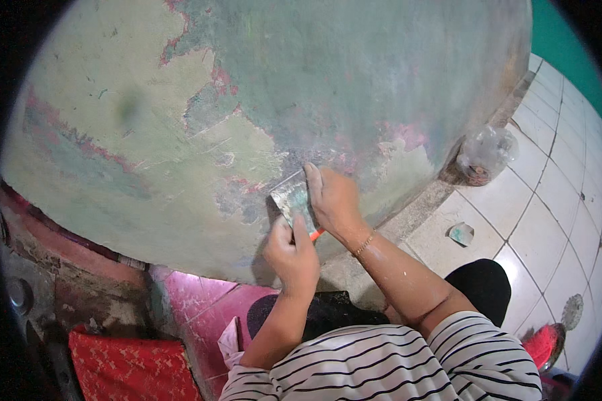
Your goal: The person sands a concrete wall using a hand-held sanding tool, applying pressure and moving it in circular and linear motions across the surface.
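Before me stands a wall [341, 65] with worn, patchy paint in pale green, grey-green and pink. Both my hands grip a broad metal scraper [297, 196] whose blade is smeared with whitish and green residue. My right hand [336, 198] holds the blade's right side, its fingers pointing up toward the wall. Lower down, my left hand [295, 250] pinches the near-left corner between thumb and fingers. A bit of orange handle [317, 234] shows between the hands. The blade's far edge lies at or very close to the wall, beside a grey and pink patch; exact contact is unclear.
At right on white floor tiles [547, 200] are a clear plastic bag [486, 150], a small green-stained shard [461, 234] and a red item in a bowl [544, 346]. Red patterned cloth [130, 368] lies lower left, near pink tiles [205, 301].
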A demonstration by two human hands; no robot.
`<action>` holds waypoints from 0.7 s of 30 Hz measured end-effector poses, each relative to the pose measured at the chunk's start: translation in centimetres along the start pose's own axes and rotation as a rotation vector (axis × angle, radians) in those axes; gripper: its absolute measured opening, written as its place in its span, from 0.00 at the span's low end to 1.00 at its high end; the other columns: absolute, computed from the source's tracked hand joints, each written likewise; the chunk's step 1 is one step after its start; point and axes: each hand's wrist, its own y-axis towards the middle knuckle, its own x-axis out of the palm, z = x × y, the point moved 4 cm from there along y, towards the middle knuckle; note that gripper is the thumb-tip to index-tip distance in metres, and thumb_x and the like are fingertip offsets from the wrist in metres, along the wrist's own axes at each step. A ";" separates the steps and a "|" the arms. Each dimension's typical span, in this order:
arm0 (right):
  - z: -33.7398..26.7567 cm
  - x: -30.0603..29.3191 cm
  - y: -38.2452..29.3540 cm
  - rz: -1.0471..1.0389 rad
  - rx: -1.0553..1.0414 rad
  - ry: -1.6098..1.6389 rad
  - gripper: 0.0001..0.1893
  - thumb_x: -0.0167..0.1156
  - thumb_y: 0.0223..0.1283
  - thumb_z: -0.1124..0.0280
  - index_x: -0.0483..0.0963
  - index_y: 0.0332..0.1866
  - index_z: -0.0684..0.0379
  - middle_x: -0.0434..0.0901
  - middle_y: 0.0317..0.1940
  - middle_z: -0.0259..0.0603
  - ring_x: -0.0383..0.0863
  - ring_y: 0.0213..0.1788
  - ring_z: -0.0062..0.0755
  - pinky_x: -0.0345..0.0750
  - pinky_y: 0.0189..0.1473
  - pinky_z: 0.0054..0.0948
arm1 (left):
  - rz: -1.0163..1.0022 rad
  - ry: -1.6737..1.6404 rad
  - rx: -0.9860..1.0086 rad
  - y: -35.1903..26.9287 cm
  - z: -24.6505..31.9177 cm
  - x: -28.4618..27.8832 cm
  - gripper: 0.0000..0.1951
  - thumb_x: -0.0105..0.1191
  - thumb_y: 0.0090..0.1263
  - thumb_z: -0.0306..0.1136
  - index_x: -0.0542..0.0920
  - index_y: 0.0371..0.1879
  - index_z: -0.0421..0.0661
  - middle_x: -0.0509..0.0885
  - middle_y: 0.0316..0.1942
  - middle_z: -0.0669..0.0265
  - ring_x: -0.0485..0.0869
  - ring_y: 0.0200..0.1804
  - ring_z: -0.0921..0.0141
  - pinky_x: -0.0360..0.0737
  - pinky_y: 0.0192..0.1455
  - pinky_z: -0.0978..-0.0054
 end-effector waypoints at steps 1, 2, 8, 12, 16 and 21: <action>0.4 0.4 -0.5 -0.060 0.011 0.018 0.22 0.47 0.68 0.55 0.74 0.25 0.62 0.76 0.21 0.55 0.77 0.26 0.58 0.72 0.31 0.49 | -0.058 0.013 -0.049 -1.0 -0.7 -0.5 0.10 0.53 0.69 0.31 0.77 0.30 0.36 0.79 0.19 0.64 0.75 0.18 0.76 0.72 0.24 0.74; 0.9 0.8 -0.9 -0.121 0.023 0.037 0.23 0.47 0.68 0.55 0.75 0.25 0.63 0.77 0.22 0.56 0.77 0.27 0.60 0.72 0.33 0.50 | -0.073 0.060 -0.096 -1.6 -1.4 -1.3 0.10 0.53 0.69 0.31 0.77 0.31 0.35 0.79 0.19 0.64 0.75 0.18 0.77 0.72 0.24 0.74; 4.2 1.0 -4.1 -0.549 0.224 -0.218 0.26 0.49 0.62 0.48 0.78 0.32 0.65 0.80 0.31 0.59 0.79 0.38 0.59 0.75 0.41 0.47 | -0.199 -0.009 -0.346 -3.8 -3.8 -2.7 0.10 0.53 0.68 0.30 0.79 0.33 0.34 0.81 0.20 0.64 0.76 0.18 0.78 0.71 0.21 0.77; 6.1 -2.3 -4.5 -0.806 0.165 -0.456 0.27 0.56 0.54 0.47 0.78 0.40 0.68 0.81 0.36 0.57 0.80 0.42 0.58 0.76 0.47 0.43 | -0.442 0.131 -0.473 -3.9 -6.8 -1.6 0.10 0.54 0.66 0.31 0.78 0.35 0.35 0.81 0.21 0.62 0.76 0.18 0.76 0.69 0.18 0.77; 5.3 -2.3 -8.4 -1.032 -0.286 -0.271 0.19 0.60 0.48 0.58 0.79 0.37 0.66 0.82 0.35 0.57 0.83 0.41 0.50 0.78 0.44 0.44 | -0.639 0.103 -0.751 -3.7 -11.3 0.7 0.10 0.55 0.64 0.32 0.78 0.36 0.37 0.83 0.25 0.57 0.77 0.20 0.74 0.69 0.18 0.77; 6.6 -2.9 -10.9 -0.902 0.005 -0.569 0.12 0.58 0.49 0.65 0.80 0.33 0.64 0.82 0.33 0.56 0.83 0.38 0.48 0.78 0.41 0.42 | -0.623 -0.212 -0.847 -4.4 -10.3 3.4 0.13 0.55 0.63 0.34 0.78 0.39 0.36 0.84 0.30 0.53 0.79 0.23 0.68 0.74 0.24 0.75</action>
